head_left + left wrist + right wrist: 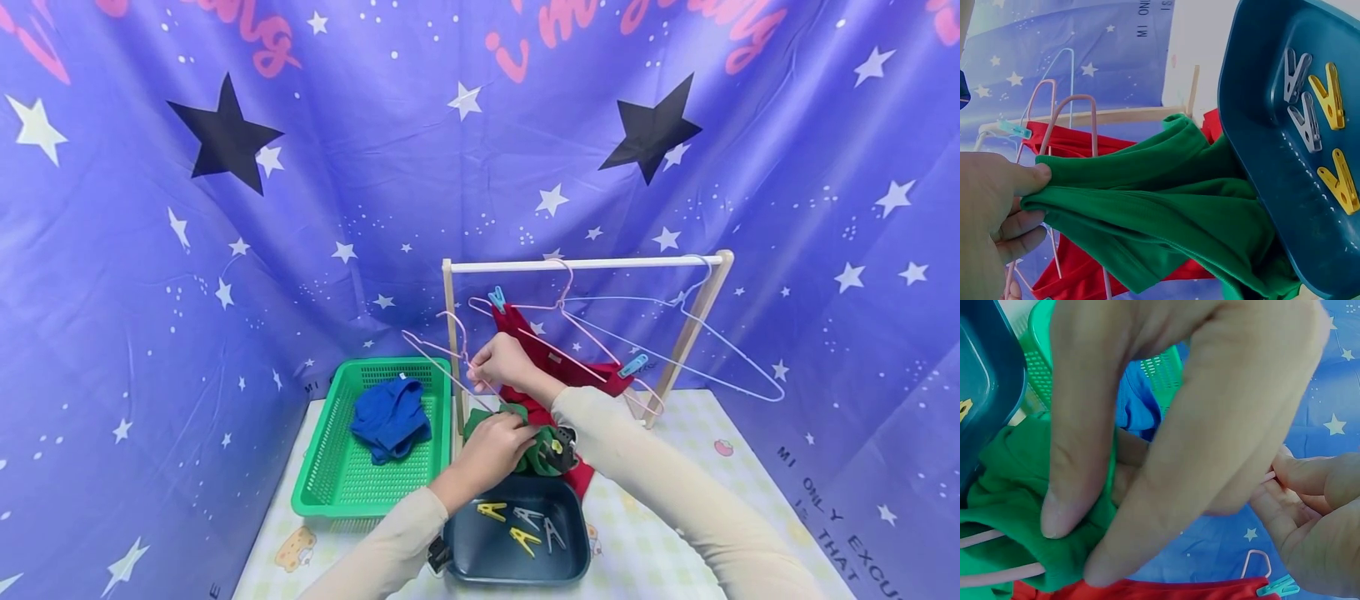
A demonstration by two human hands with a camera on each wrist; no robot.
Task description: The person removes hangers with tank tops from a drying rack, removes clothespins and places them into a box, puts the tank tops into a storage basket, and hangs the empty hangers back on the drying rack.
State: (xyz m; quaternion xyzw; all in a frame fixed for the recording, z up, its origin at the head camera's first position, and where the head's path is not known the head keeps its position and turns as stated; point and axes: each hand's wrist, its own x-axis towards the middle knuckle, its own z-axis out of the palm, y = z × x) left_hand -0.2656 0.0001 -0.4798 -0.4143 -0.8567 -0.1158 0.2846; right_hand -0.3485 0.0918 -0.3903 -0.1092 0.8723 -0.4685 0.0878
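My left hand (487, 457) pinches the edge of a bunched green garment (1147, 206) between thumb and fingers. Just above it, my right hand (506, 360) grips a pink clothes hanger (1016, 573) with thumb and fingertips. One end of that hanger runs to the green garment, and in the right wrist view two stretches of it pass under the cloth. Behind the hands, a red garment (551, 357) hangs from another pink hanger (564, 283), fastened with light-blue clothespins (634, 366). Folds of the green cloth overlap the dark blue basin (1254, 156) in the left wrist view.
Yellow clothespins (523, 540) and grey clothespins (553, 533) lie in the basin. To the left, a green basket (318, 467) holds a blue garment (392, 419). A small rack (510, 267) stands behind, with a light-blue hanger (738, 390) at its right end.
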